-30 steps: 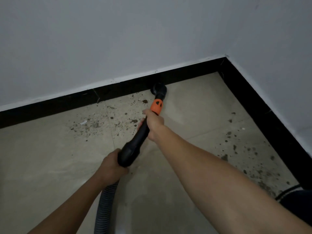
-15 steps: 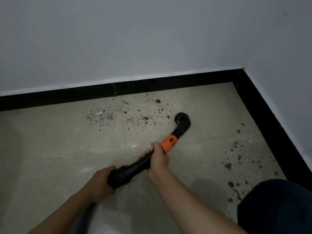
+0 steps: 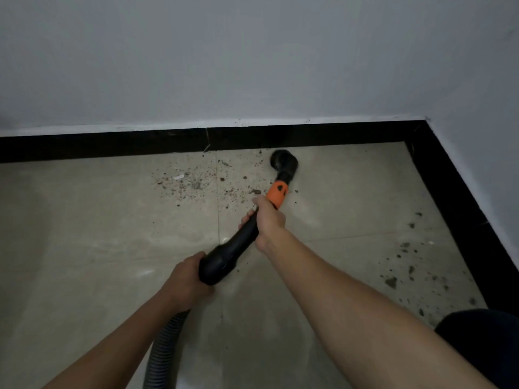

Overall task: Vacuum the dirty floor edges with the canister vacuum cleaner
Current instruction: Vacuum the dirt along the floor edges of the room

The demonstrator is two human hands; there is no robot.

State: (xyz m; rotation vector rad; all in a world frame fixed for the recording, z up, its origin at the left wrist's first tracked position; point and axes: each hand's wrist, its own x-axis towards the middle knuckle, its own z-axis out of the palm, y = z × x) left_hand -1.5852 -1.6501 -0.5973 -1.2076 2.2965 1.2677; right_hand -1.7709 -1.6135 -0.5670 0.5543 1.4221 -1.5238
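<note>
Well forward, right hand [image 3: 266, 217] around wand [image 3: 238, 244], left hand [image 3: 186, 279] behind.

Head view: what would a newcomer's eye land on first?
The bright orange collar on the black plastic vacuum wand stands out mid-frame, gripped just below by the right hand, with the left hand holding the wand's rear end. Its round black nozzle sits at the black baseboard, beside scattered brown dirt crumbs on the beige tiles; more crumbs lie near the right wall.
</note>
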